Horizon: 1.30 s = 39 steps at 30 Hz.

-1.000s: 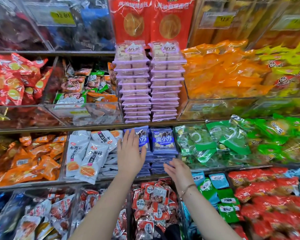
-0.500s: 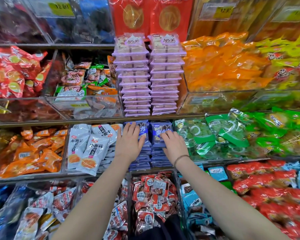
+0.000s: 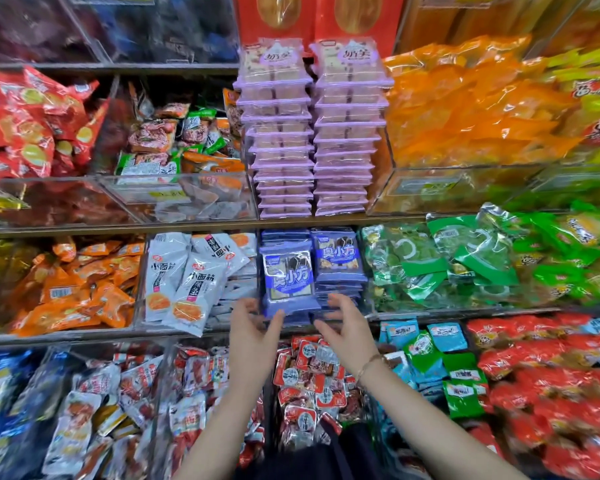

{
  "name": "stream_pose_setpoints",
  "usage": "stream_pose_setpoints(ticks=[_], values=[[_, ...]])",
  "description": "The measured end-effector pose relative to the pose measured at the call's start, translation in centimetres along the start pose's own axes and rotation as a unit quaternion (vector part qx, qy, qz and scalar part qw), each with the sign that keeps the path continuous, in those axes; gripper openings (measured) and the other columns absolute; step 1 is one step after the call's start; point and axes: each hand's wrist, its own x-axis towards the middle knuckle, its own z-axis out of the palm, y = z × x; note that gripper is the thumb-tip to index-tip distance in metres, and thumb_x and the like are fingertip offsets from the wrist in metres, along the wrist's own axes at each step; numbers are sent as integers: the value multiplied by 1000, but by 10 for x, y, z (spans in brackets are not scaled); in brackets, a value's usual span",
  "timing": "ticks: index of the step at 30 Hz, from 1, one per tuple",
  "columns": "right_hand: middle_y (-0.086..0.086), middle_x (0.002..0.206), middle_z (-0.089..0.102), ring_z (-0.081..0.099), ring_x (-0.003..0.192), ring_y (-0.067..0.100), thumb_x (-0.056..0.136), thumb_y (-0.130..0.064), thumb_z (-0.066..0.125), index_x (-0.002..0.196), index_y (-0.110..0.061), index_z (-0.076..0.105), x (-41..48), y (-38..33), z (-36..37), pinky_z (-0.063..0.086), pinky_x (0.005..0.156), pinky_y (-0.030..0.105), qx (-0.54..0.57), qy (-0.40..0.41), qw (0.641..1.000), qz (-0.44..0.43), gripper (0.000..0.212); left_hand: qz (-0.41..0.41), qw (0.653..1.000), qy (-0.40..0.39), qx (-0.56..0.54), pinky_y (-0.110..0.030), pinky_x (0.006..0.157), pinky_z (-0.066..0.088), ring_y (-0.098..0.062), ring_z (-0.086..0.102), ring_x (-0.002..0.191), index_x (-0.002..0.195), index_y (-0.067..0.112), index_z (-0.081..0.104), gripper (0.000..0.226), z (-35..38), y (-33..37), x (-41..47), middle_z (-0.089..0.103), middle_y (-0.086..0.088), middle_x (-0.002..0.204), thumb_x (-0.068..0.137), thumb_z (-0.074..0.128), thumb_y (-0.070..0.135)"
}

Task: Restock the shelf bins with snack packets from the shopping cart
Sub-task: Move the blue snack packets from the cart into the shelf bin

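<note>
Change: half a second ago both hands lay flat on the two stacks of blue-and-white square foil snack packets. They have since drawn back to just below the stacks' front edge, and the packet faces are now uncovered.
Left hand: fingers spread and loosely curved, holding nothing, at the lower left corner of the blue packets.
Right hand: likewise spread and empty, at the lower right corner of the blue packets, with a thin gold-coloured bracelet on the wrist.
Blue packets: two side-by-side stacks in the middle-shelf bin. The front packet of the left stack leans forward.
Hard to make out: the fingertips are motion-blurred, so contact between the left thumb and the front packet's lower edge cannot be told. The hands cover the foot of both stacks.
Writing: the blue packets read "奥小方". The white plastic pouches left of them read "小面筋". The lilac-rimmed clear trays stacked directly above carry a two-character label, not surely legible.
</note>
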Motion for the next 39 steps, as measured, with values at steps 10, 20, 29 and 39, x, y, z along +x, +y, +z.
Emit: stream_pose_setpoints(ticks=[10,20,29,39], values=[[-8,95,53,55,83,8,89,-17,61,109,-14,50,34,-26,28,48,71,15,23,91,995,18,23,108,984,-35,139,-26,90,39,-23,48,120,152,19,16,82,11,5,52,46,-11,138,88,66,24],[-7,99,51,56,67,2,82,-18,71,118,-19,44,25,-13,24,42,58,11,78,88,991,70,45,120,977,-50,171,-37,85,48,-26,54,110,136,17,43,64,9,21,83,53,-7,127,81,71,33],[7,148,31,37,131,29,65,-36,80,140,-27,28,52,-37,9,34,103,45,-465,58,864,-185,92,167,916,-103,349,-43,91,40,-30,45,117,152,25,11,108,-3,4,72,55,-8,129,69,79,38],[4,138,48,49,123,24,79,-33,67,135,-23,46,65,-34,-11,10,115,48,-441,21,859,-260,61,176,932,-42,314,-40,91,36,-28,54,107,143,16,40,77,5,-10,67,65,-4,111,80,67,50]])
